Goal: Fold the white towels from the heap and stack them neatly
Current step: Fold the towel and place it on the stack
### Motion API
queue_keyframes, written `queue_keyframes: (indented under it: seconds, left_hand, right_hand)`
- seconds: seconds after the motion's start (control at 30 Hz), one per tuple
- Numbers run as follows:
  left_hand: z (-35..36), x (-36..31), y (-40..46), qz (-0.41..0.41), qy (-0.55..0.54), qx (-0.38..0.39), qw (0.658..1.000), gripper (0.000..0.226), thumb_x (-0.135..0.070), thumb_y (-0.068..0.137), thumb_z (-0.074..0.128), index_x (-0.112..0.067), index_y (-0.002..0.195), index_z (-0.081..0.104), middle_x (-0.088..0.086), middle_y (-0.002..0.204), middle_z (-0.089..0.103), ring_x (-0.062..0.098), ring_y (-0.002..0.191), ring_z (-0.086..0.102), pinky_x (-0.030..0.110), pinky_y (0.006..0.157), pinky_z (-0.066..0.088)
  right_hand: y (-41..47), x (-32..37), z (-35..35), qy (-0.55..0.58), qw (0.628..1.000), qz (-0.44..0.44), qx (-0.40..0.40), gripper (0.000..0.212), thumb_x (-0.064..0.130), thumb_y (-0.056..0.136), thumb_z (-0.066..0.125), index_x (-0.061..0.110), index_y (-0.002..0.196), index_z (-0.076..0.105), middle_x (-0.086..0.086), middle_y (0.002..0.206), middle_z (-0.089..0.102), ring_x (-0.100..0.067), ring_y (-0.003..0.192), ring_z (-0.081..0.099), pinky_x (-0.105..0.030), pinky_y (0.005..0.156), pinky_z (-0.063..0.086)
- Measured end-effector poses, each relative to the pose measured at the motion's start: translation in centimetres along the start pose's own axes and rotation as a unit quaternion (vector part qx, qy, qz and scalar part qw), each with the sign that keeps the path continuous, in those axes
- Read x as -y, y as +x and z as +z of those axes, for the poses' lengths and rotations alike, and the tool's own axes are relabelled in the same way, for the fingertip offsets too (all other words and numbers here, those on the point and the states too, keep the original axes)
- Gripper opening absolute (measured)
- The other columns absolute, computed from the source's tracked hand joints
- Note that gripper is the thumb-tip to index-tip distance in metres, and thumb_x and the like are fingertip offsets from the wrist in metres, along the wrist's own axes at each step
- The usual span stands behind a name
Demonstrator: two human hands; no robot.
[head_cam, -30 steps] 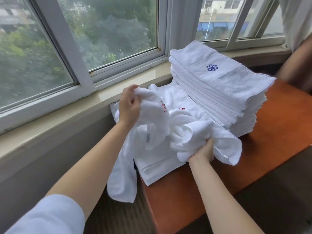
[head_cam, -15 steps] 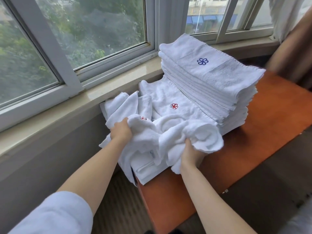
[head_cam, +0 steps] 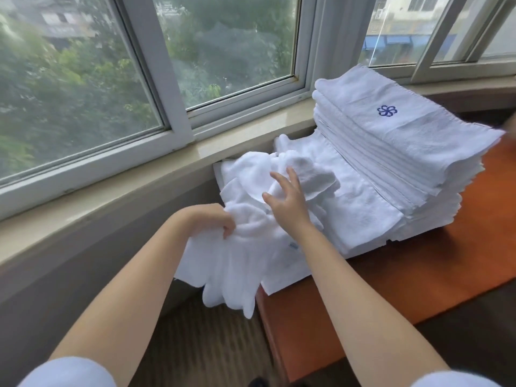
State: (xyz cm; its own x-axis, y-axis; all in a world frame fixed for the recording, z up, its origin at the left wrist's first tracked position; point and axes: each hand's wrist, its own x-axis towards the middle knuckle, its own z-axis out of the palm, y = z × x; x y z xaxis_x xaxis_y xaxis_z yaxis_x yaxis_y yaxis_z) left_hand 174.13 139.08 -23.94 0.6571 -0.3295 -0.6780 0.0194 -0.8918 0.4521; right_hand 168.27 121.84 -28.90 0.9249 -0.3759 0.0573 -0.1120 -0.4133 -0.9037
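A loose white towel (head_cam: pixel 237 263) was bunched at the near left corner of the orange-brown table (head_cam: pixel 418 289), its lower folds hanging past the table's left edge above the floor. Its upper edge was gripped by the left hand (head_cam: pixel 212 222), fingers curled into the cloth. The right hand (head_cam: pixel 287 199) was held just above the rumpled heap (head_cam: pixel 293 169), fingers spread and relaxed, nothing gripped. The heap was pressed between the window sill (head_cam: pixel 139 174) and the tall stack of folded towels (head_cam: pixel 405 152), with flatter towels (head_cam: pixel 360 213) lying beneath it against the stack's base. The stack, topped by a blue flower emblem (head_cam: pixel 387 110), was set toward the table's far side, its edges roughly aligned. Bare tabletop was left along the near edge and to the right of the stack. Windows (head_cam: pixel 83 93) were ranged behind the sill.
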Motion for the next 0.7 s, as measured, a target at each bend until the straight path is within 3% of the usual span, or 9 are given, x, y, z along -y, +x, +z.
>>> queue_keyframes:
  seconds: [0.1, 0.2, 0.27, 0.33, 0.43, 0.53, 0.6, 0.63, 0.7]
  left_hand:
    - [-0.7, 0.5, -0.2, 0.041, -0.119, -0.069, 0.990, 0.028, -0.019, 0.050, 0.061, -0.008, 0.076, 0.062, 0.008, 0.071, 0.057, 0.024, 0.062, 0.054, 0.028, 0.059, 0.042]
    - [-0.9, 1.3, 0.2, 0.100, -0.186, -0.123, 0.970, 0.019, -0.028, 0.062, 0.070, -0.014, 0.072, 0.061, 0.004, 0.065, 0.056, 0.016, 0.052, 0.052, 0.022, 0.046, 0.040]
    - [-0.1, 1.3, 0.7, 0.133, -0.256, -0.065, 0.955, 0.029, -0.040, 0.067, 0.074, -0.014, 0.080, 0.067, 0.003, 0.072, 0.068, 0.018, 0.059, 0.064, 0.026, 0.053, 0.049]
    - [1.1, 0.5, 1.1, 0.134, -0.340, -0.054, 0.929, 0.038, -0.051, 0.080, 0.063, -0.016, 0.092, 0.068, 0.003, 0.076, 0.073, 0.019, 0.066, 0.070, 0.030, 0.061, 0.052]
    - [2.4, -0.5, 1.5, 0.117, -0.418, -0.084, 0.897, 0.022, -0.033, 0.087, 0.046, -0.019, 0.090, 0.063, 0.004, 0.077, 0.067, 0.017, 0.061, 0.062, 0.029, 0.057, 0.049]
    - [4.9, -0.9, 1.5, 0.197, -0.237, 0.103, 0.946, 0.048, -0.026, 0.077, 0.056, -0.032, 0.125, 0.056, 0.003, 0.125, 0.061, 0.018, 0.107, 0.062, 0.036, 0.089, 0.054]
    - [8.3, -2.4, 1.6, 0.211, -0.047, 0.185, 0.959, 0.088, -0.026, 0.077, 0.073, -0.039, 0.149, 0.024, -0.006, 0.149, 0.039, 0.015, 0.132, 0.043, 0.033, 0.103, 0.043]
    - [10.2, -3.5, 1.8, 0.206, 0.032, 0.156, 0.965, 0.100, -0.026, 0.075, 0.079, -0.036, 0.152, 0.016, -0.007, 0.151, 0.034, 0.017, 0.136, 0.037, 0.032, 0.105, 0.040]
    - [13.3, -5.8, 2.6, 0.199, 0.139, 0.046, 0.969, 0.084, -0.023, 0.075, 0.080, -0.023, 0.147, 0.035, 0.000, 0.142, 0.047, 0.022, 0.128, 0.047, 0.029, 0.098, 0.042]
  right_hand:
    - [-3.1, -0.3, 1.4, 0.138, 0.983, 0.016, 0.122, 0.039, 0.026, 0.093, 0.062, 0.030, 0.131, 0.052, 0.009, 0.147, 0.042, -0.006, 0.136, 0.037, -0.031, 0.113, 0.033]
    - [-4.9, -0.7, 1.2, 0.152, 0.953, 0.068, 0.251, 0.069, 0.039, 0.080, 0.075, 0.047, 0.135, 0.034, 0.027, 0.132, 0.047, 0.010, 0.120, 0.047, -0.013, 0.093, 0.046]
    - [-5.1, -0.6, 0.7, 0.132, 0.963, 0.082, 0.221, 0.071, 0.032, 0.075, 0.080, 0.043, 0.130, 0.038, 0.027, 0.121, 0.054, 0.007, 0.111, 0.054, -0.010, 0.081, 0.048]
    - [-4.9, -0.3, -0.1, 0.146, 0.973, 0.096, 0.153, 0.050, 0.012, 0.076, 0.078, 0.028, 0.118, 0.056, 0.007, 0.112, 0.068, -0.009, 0.104, 0.064, -0.018, 0.079, 0.054]
    - [-5.4, -0.7, -3.4, 0.249, 0.957, 0.145, 0.026, 0.034, -0.003, 0.079, 0.067, 0.007, 0.111, 0.067, -0.014, 0.108, 0.071, -0.028, 0.103, 0.067, -0.034, 0.083, 0.056]
    - [-6.5, -2.4, -7.5, 0.441, 0.866, 0.229, -0.064, 0.035, 0.012, 0.086, 0.064, 0.001, 0.118, 0.065, -0.020, 0.116, 0.067, -0.036, 0.110, 0.064, -0.044, 0.094, 0.052]
    - [-7.0, -3.2, -9.9, 0.488, 0.832, 0.243, -0.103, 0.044, 0.023, 0.088, 0.064, 0.001, 0.127, 0.060, -0.018, 0.123, 0.064, -0.034, 0.115, 0.062, -0.045, 0.100, 0.049]
    - [-7.0, -3.6, -10.8, 0.494, 0.827, 0.242, -0.113, 0.047, 0.024, 0.088, 0.065, 0.002, 0.129, 0.059, -0.018, 0.124, 0.063, -0.033, 0.115, 0.061, -0.045, 0.100, 0.049]
    - [-7.1, -4.3, -12.2, 0.488, 0.822, 0.248, -0.156, 0.050, 0.020, 0.084, 0.070, 0.003, 0.129, 0.059, -0.016, 0.123, 0.065, -0.032, 0.110, 0.065, -0.043, 0.092, 0.054]
